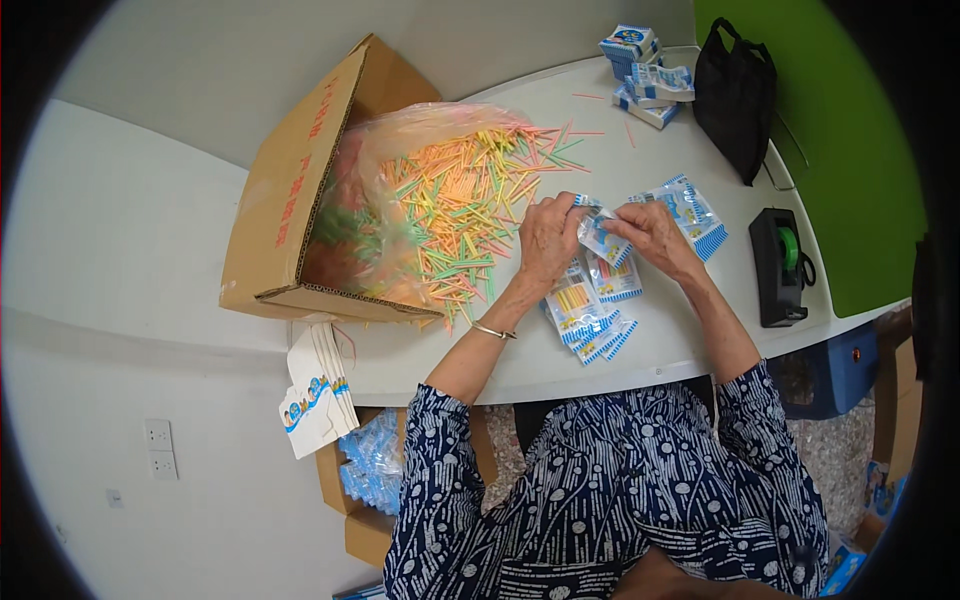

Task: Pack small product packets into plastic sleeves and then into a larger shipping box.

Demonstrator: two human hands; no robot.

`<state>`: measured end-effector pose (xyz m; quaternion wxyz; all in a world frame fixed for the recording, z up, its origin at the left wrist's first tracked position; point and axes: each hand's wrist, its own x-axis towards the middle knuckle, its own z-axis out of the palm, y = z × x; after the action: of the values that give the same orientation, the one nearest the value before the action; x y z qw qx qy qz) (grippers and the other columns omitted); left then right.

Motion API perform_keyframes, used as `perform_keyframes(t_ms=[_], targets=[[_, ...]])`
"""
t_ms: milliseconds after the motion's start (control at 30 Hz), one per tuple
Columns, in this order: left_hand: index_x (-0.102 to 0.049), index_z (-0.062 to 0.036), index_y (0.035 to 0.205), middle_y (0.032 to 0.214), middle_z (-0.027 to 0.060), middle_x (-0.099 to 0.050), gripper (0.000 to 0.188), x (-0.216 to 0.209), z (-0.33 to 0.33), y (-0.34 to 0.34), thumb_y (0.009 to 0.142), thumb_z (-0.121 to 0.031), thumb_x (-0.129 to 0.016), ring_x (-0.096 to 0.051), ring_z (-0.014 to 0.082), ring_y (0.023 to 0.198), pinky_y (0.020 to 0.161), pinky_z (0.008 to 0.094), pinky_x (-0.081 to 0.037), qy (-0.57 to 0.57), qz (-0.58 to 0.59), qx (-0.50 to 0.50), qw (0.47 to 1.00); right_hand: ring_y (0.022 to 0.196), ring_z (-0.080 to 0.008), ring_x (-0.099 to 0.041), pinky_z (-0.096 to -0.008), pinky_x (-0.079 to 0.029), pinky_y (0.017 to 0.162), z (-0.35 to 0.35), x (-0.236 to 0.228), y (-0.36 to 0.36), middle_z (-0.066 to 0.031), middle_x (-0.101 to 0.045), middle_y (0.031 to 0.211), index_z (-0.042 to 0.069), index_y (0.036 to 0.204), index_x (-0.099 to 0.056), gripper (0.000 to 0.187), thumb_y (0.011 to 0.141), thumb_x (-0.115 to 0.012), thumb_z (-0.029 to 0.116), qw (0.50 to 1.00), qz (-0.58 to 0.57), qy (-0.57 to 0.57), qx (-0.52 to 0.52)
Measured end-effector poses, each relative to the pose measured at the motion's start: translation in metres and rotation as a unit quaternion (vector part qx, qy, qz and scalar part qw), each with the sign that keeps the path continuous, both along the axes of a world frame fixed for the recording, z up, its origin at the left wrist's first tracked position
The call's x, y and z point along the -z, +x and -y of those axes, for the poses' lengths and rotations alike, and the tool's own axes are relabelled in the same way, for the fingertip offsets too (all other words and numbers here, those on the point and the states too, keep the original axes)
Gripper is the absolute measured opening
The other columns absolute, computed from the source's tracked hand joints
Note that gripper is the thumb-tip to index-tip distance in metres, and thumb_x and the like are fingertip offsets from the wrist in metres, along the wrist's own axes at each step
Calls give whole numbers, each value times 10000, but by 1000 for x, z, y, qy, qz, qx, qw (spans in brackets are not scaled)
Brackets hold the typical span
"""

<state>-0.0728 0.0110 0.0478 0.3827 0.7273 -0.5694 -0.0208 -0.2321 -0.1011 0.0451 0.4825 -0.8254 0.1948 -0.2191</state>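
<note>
At frame centre, left hand and right hand pinch one small packet between closed fingertips, above filled packets; coloured sticks spill from box, upper left.

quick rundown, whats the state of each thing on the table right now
cardboard box: on its side, flaps open
plastic bag: open, sticks spilling out
coloured sticks: loose heap on the table
small packet: held between both hands
left hand: gripping the packet's left edge
right hand: pinching the packet's right edge
filled packets: piled flat by the table edge
tape dispenser: standing, green roll loaded
black bag: upright, handles up
</note>
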Motion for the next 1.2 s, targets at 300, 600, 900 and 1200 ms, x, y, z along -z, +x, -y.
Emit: perform_keyframes(t_ms=[300,600,900,1200], targets=[[-637,30,878,936,195,-607,483,17,21,48,768,-440,-664,-520,342,932,791,472,-365,-12,180,-123,976,529,-184,-383,-355,-335,524,11,11,-4,-134,-461,592,-64,687,-484,314,848,-628,164,994,51,-34,90],[-577,93,997,1130,215,-459,679,57,33,97,747,-535,-637,-375,356,1086,907,500,-278,42,332,-286,898,547,-107,-317,-313,-270,500,14,15,-13,-28,-393,559,-25,658,-495,344,868,-614,220,993,41,-14,113],[-664,48,863,1006,189,-542,474,28,19,119,767,-415,-619,-421,317,1011,865,484,-289,217,366,-259,867,543,-154,-400,-335,-342,529,11,9,-18,-96,-495,581,-55,697,-533,324,868,-606,210,993,14,-25,110],[-693,-42,932,1007,158,-591,227,32,34,141,826,-150,-523,-450,293,999,907,480,-254,376,404,-277,786,536,-99,-333,-312,-267,490,9,5,-11,-24,-395,546,-10,641,-509,347,865,-617,232,992,49,-4,113]])
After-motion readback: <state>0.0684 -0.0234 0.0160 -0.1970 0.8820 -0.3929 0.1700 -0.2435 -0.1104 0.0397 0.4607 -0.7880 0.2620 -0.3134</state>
